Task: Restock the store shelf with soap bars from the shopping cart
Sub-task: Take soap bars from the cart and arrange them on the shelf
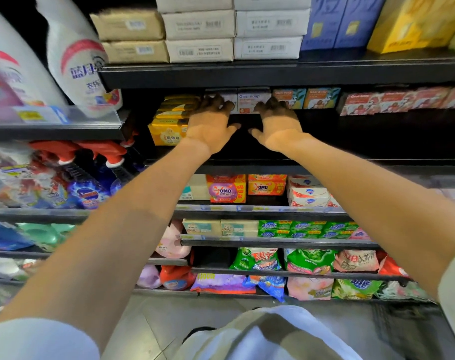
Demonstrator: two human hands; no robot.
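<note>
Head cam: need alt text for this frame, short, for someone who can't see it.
A person reaches both arms into a dark store shelf, the left hand and right hand spread with fingertips at two white soap boxes standing side by side. Yellow soap bars are stacked to the left and orange soap boxes stand to the right; whether either hand has a grip is unclear.

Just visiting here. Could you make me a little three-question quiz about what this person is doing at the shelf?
1. True or false: both hands reach into the same shelf level.
2. Which boxes do the fingers meet? A) OMO packs B) white Goat Soap boxes C) blue cartons
3. What colour is the soap stack just left of the left hand?

Key
1. True: left hand and right hand are side by side on one shelf.
2. B: the white Goat Soap boxes; the grip itself is in shadow.
3. Yellow: the yellow soap stack.
</note>
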